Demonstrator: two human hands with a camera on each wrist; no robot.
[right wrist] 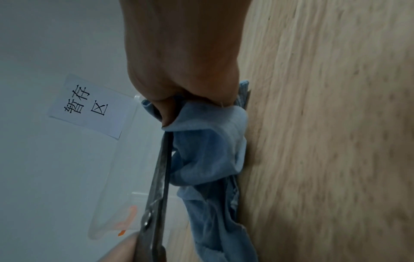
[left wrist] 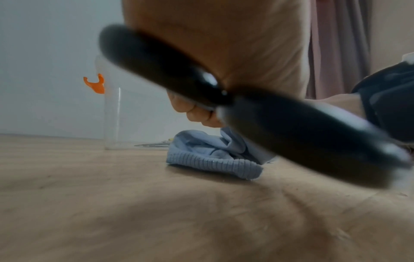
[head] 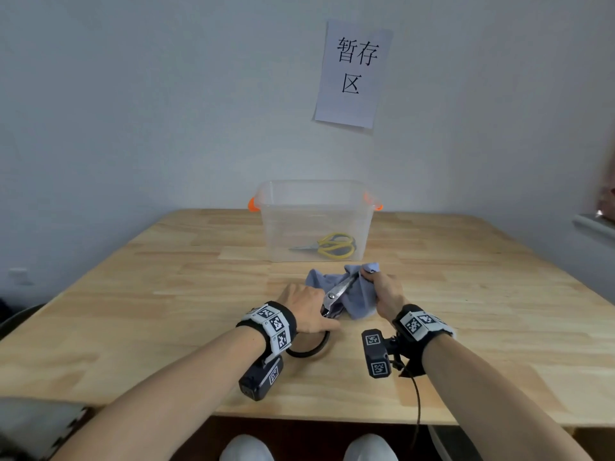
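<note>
Our left hand (head: 307, 307) curls around the black handles of the steel scissors (head: 339, 291), just behind the pivot. One handle loop shows under the wrist, low over the bench (head: 149, 311). The blades lie nearly together and slant up and to the right into our right hand (head: 386, 292), whose fingers and thumb pinch a bunch of the blue cloth (head: 361, 306) around the blade tips. The rest of the cloth crumples beneath the blades, its ribbed hem resting on the bench between our two hands. Just beyond the cloth stands a clear plastic bin (head: 316, 207) with orange handles, and a pair of yellow-handled scissors (head: 334, 245) lies flat on its floor. Above the bin, a paper sign (head: 352, 74) with printed characters hangs on the wall (head: 133, 94).
</note>
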